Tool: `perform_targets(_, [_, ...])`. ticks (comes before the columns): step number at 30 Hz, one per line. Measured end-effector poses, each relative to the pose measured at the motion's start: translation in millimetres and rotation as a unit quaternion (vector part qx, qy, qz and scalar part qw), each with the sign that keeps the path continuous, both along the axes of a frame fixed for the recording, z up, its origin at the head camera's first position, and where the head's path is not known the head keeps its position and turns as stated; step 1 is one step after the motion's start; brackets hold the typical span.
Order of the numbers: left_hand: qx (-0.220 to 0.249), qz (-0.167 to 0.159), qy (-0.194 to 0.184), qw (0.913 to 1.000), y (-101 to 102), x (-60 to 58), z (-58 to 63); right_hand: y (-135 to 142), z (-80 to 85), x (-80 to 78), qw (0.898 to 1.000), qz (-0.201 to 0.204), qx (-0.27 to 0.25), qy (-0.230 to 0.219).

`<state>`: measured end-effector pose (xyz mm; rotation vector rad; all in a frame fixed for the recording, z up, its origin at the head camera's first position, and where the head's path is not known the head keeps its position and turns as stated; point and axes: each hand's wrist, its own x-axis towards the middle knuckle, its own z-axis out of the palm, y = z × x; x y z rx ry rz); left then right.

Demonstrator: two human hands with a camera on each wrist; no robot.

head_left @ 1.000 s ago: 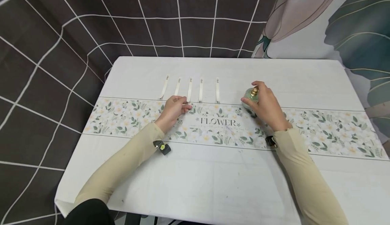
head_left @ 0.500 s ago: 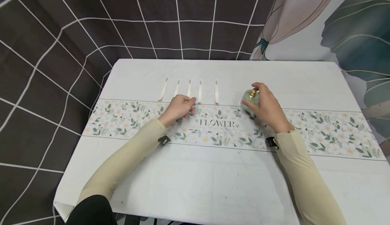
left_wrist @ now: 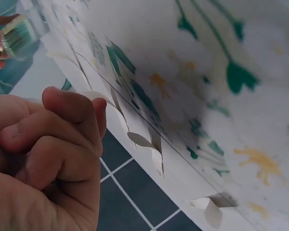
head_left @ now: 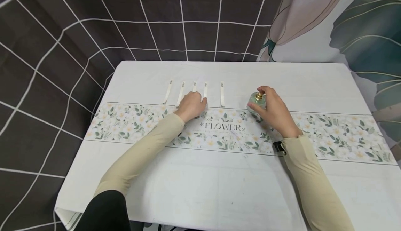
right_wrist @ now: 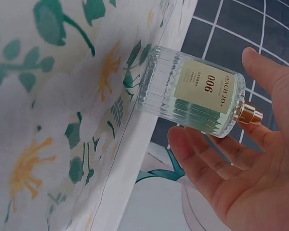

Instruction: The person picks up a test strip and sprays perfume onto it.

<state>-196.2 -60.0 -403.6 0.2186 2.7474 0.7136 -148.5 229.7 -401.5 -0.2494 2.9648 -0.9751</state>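
A glass bottle of pale green liquid [right_wrist: 197, 96], labelled "006" with a gold-coloured pump top, stands upright on the table. My right hand [head_left: 275, 111] is spread loosely around it; in the right wrist view the thumb stands apart from the glass, and the other fingers extend along the opposite side. Several narrow white paper strips [head_left: 222, 93] lie in a row, their near ends curling up. Over this row, my left hand [head_left: 191, 105] has curled fingers, right at the raised end of one strip [left_wrist: 118, 109]. I cannot tell whether they pinch it.
A floral runner printed "FLOWER" [head_left: 338, 133] crosses the white table [head_left: 203, 189]. Dark grid-patterned cloth [head_left: 163, 12] hangs behind and at the left, and a floral curtain [head_left: 366, 36] hangs at the right.
My left hand has moved right and forward, from the runner to over the strips, turning back-up. The right hand and the bottle have stayed almost in place.
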Motion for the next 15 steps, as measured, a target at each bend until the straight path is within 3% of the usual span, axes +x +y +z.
perform_targets(15, [0.0, 0.003, -0.025, 0.9997, 10.9, -10.3, -6.0, -0.1, -0.6, 0.5, 1.0, 0.001, -0.004, 0.0])
